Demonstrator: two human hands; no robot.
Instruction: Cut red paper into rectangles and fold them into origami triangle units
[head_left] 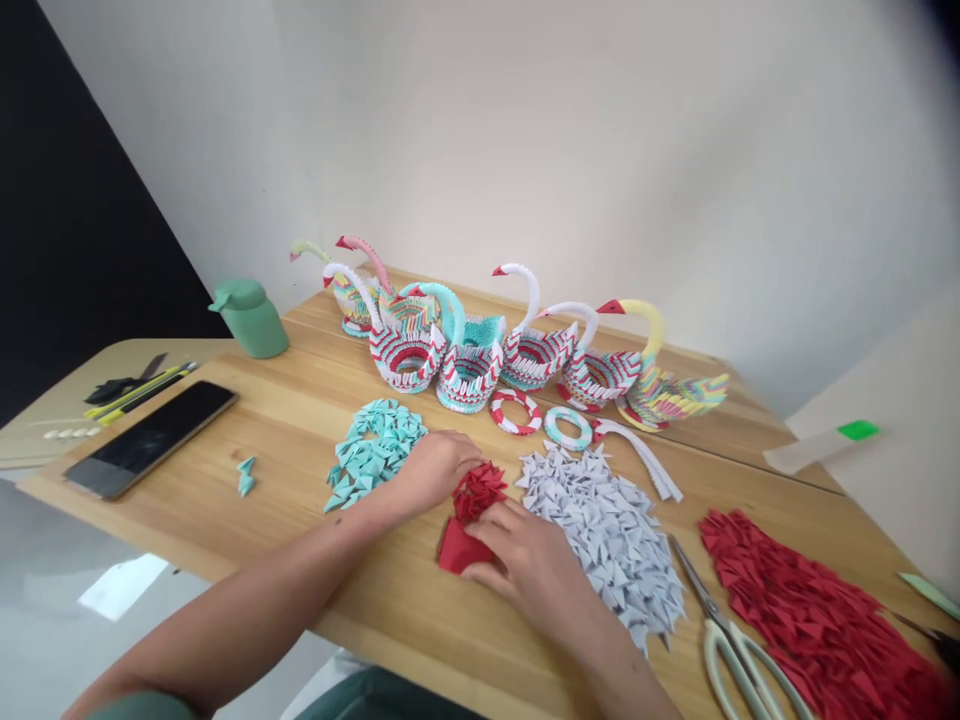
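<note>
A small heap of folded red paper triangles (480,487) lies between my hands on the wooden table. My left hand (442,467) reaches over its far left side, fingers together and bent down; their tips are partly hidden, so what they hold does not show. Just in front of the heap is a flat piece of red paper (457,548), perhaps a stack. My right hand (529,555) has its thumb and fingers closed round the right side of this paper, its fingers touching the heap's near edge.
Several paper swans (469,375) stand behind, with paper rings (516,412) before them. Teal pieces (375,450) lie left; white pieces (600,530), scissors (724,630) and more red pieces (817,610) lie right. A phone (154,438) and green jug (255,320) are far left.
</note>
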